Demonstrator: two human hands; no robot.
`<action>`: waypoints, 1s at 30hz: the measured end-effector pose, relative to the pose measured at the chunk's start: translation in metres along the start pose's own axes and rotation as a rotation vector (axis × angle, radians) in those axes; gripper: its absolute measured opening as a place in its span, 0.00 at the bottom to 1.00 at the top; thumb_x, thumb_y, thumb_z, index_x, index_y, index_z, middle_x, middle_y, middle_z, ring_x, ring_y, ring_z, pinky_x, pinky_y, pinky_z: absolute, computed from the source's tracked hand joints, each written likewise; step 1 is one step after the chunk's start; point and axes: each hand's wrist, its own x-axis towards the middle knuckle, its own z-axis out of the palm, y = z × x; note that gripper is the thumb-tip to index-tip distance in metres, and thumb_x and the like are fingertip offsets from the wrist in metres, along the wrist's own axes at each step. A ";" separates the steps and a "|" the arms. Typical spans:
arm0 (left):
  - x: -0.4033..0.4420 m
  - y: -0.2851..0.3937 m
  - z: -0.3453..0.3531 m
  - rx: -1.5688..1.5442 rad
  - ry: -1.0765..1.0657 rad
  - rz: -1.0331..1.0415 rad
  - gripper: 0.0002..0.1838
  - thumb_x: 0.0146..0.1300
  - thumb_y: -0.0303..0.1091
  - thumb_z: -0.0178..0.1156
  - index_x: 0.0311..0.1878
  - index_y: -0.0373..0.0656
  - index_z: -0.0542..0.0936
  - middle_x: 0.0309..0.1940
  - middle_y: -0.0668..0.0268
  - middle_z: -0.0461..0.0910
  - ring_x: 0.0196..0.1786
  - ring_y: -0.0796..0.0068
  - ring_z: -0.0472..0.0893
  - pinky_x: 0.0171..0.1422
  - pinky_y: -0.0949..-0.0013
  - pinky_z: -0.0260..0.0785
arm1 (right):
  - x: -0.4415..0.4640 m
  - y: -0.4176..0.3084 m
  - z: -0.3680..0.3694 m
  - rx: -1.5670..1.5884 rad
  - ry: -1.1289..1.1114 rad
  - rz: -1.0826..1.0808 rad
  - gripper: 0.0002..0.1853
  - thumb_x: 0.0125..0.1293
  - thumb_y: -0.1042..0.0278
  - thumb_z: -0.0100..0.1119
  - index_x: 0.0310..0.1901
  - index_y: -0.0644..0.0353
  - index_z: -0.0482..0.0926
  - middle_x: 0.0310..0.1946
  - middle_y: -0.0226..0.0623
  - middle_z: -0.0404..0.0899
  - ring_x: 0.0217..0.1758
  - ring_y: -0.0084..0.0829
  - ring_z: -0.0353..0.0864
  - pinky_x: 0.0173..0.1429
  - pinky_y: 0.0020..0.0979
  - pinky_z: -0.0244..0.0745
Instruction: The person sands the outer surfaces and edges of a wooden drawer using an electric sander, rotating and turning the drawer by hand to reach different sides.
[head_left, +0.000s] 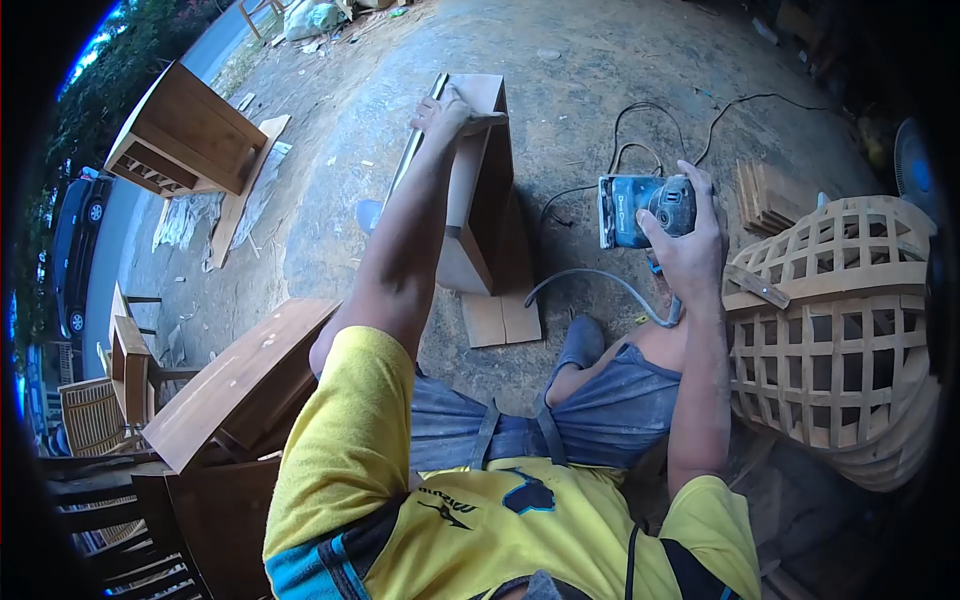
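My right hand (690,235) is wrapped around the body of a blue-green electric sander (640,205), held up off the floor with its flat pad facing left. A grey cord runs from it past my knee. In front of me a wooden box (483,195), perhaps a drawer, stands on wooden boards (502,318). At its far end my left hand (450,115) grips the top, fingers over the left edge and thumb stretched to the right. Part of the box's left side is hidden behind my left forearm.
A curved wooden lattice piece (835,330) stands close on my right, near stacked wooden slats (770,195). Left of me lie a wooden panel (250,375) and chairs. A wooden cabinet (190,135) stands farther off. Black cable (690,150) trails over the concrete floor.
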 end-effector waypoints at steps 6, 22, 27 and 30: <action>0.014 -0.004 -0.011 -0.002 -0.029 -0.002 0.71 0.43 0.73 0.79 0.88 0.51 0.58 0.82 0.33 0.60 0.85 0.30 0.60 0.87 0.35 0.54 | 0.004 0.017 0.010 0.060 0.072 -0.117 0.43 0.59 0.64 0.82 0.77 0.44 0.73 0.57 0.47 0.82 0.58 0.49 0.87 0.61 0.48 0.84; -0.066 -0.070 -0.067 -0.607 0.411 0.324 0.72 0.39 0.50 0.88 0.86 0.44 0.56 0.75 0.43 0.74 0.76 0.44 0.76 0.82 0.48 0.66 | 0.004 0.017 0.003 0.043 -0.022 -0.009 0.43 0.59 0.62 0.81 0.77 0.41 0.71 0.54 0.46 0.80 0.56 0.48 0.88 0.60 0.48 0.84; -0.044 -0.053 -0.085 -0.715 0.516 0.369 0.72 0.41 0.47 0.90 0.85 0.37 0.54 0.77 0.46 0.70 0.78 0.51 0.72 0.85 0.55 0.64 | 0.001 0.015 0.003 0.031 -0.052 0.000 0.44 0.60 0.62 0.81 0.78 0.42 0.71 0.53 0.47 0.80 0.55 0.48 0.87 0.60 0.48 0.84; -0.026 -0.048 -0.073 -0.650 0.664 0.376 0.73 0.40 0.48 0.90 0.85 0.38 0.54 0.77 0.47 0.70 0.78 0.51 0.72 0.85 0.53 0.64 | 0.001 0.018 0.003 0.037 -0.064 0.007 0.44 0.60 0.61 0.80 0.78 0.43 0.71 0.53 0.47 0.80 0.54 0.49 0.87 0.60 0.48 0.84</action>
